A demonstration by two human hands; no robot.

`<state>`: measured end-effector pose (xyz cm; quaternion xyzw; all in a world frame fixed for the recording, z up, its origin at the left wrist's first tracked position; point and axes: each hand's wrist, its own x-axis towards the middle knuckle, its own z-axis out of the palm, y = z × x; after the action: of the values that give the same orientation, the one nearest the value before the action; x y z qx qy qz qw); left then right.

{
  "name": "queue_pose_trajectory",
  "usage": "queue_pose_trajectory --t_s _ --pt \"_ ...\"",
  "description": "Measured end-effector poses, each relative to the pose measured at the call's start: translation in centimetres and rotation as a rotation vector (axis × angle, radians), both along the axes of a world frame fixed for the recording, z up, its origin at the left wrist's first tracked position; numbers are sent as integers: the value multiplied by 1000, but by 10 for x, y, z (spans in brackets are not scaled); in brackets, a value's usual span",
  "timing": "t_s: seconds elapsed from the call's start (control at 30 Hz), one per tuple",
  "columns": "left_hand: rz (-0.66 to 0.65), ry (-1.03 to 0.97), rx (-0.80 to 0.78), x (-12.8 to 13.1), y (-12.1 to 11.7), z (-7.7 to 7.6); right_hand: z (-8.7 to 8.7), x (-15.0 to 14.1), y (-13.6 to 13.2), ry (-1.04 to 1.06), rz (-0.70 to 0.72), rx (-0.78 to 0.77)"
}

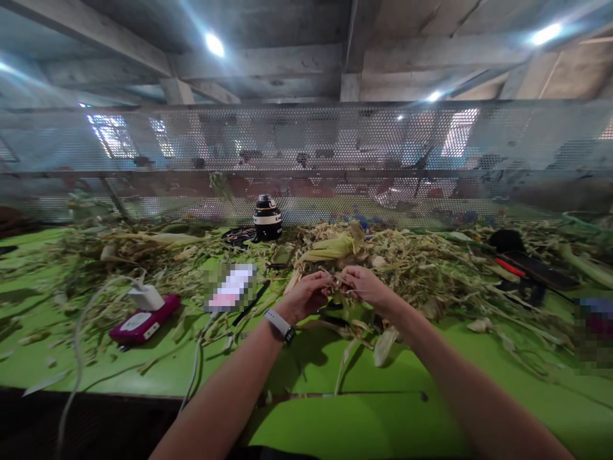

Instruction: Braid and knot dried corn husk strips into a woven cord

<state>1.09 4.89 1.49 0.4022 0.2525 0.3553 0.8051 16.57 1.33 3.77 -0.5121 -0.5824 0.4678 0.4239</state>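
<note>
My left hand [307, 296], with a pale watch band [278, 322] on its wrist, is closed in a pinch at the middle of the green table [378, 399]. Close beside it, my right hand [368, 287] pinches as well. Thin strips of dry corn husk [341, 284] run between the fingertips of both hands; the exact grip is partly hidden. Just beyond the hands, a larger yellow-green bundle of husk leaves [330, 248] lies on a heap of shredded husk [412, 275]. Below the right wrist, a pale broad husk leaf [384, 347] rests on the table.
A black bottle [267, 220] stands at the back. Leftward lie a lit phone [232, 287] with a cable and a magenta power strip [143, 324] holding a white charger [145, 297]. Dark objects [531, 265] lie right. A perforated metal screen [325, 153] closes the far side.
</note>
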Motion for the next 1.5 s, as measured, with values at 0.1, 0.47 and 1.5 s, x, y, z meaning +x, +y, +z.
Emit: queue_pose_trajectory --t_s 0.1,0.47,1.5 --pt "-41 -11 -25 -2 1 1 0 0 0 -25 15 27" --pt "-128 -12 -143 -7 -1 12 5 10 -2 -502 25 468" --pt "3 -70 -34 2 -1 0 -4 8 2 -573 43 494"
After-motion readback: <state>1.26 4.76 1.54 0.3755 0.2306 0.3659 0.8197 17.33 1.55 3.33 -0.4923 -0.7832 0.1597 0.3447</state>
